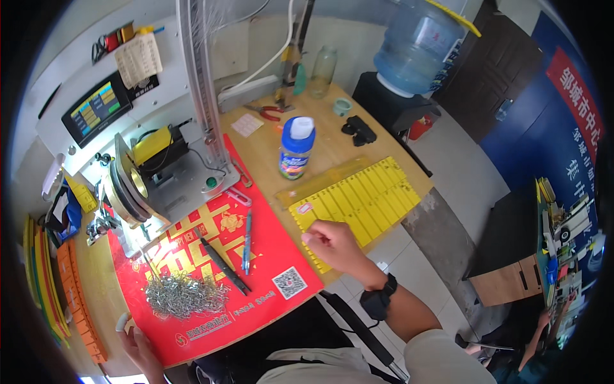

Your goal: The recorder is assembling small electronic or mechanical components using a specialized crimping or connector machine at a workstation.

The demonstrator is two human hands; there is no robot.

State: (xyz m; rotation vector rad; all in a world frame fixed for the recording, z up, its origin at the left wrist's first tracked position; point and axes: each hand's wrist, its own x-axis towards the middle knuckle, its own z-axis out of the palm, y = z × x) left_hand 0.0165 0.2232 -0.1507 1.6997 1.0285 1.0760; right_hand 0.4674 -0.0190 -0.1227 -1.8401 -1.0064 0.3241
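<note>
My right hand (334,246), a black band on its wrist, is over the near left part of a yellow ruled panel (371,203) with dark handwritten marks. Its fingers are curled in, and whatever they may hold is hidden. My left hand (136,347) is low at the left, by the near edge of a red printed mat (262,256). Its fingers are apart, and one fingertip looks covered in white. A tangled heap of small silvery metal pieces (184,296) lies on the mat. Beside it are a black pen-like tool (224,264) and a blue pen (247,243).
A lit bench machine (160,173) with a reel and a screen (97,110) stands at the left. Behind the panel are a blue-capped bottle (297,150), red-handled pliers (266,113) and a glass jar (323,72). Orange toothed strips (80,301) line the left edge.
</note>
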